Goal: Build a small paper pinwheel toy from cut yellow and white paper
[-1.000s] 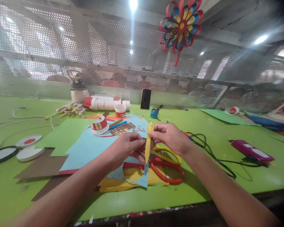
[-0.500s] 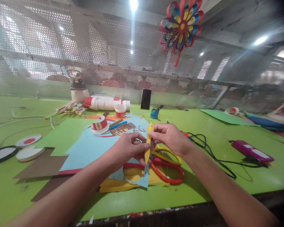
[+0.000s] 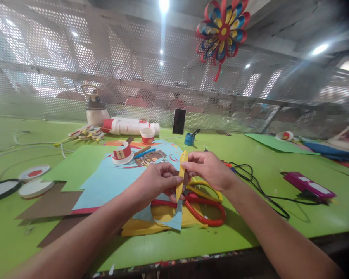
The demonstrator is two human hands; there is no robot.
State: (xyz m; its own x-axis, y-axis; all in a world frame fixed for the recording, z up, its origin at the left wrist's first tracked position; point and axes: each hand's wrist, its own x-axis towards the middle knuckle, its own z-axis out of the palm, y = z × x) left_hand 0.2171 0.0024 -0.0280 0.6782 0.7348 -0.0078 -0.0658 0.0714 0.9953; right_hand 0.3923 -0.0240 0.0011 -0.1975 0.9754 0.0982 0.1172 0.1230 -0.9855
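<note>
Between my two hands is a slim yellow paper cutout [image 3: 182, 167], pointed at its lower end, with small dark dots near the rounded top. My left hand [image 3: 163, 180] pinches its lower part from the left. From the right, the thumb and fingers of my right hand [image 3: 206, 166] grip the upper part. Something brown shows just behind the cutout, mostly hidden. Below the hands lie scissors with red handles [image 3: 209, 221] and a pair with yellow handles [image 3: 211, 190], on yellow paper [image 3: 142, 228] and light blue paper [image 3: 104, 190].
A cut paper cup [image 3: 122, 154], another cup [image 3: 147, 135] and a blue jar [image 3: 189, 139] stand farther back. A phone [image 3: 179, 121] leans upright near the mesh screen. On the right lies a purple device [image 3: 306, 184] with a black cable [image 3: 258, 190]. Green paper [image 3: 81, 162] lies left.
The lower tip of the yellow paper cutout has swung slightly left, tilting it a little more. Both hands keep their hold in nearly the same place.
</note>
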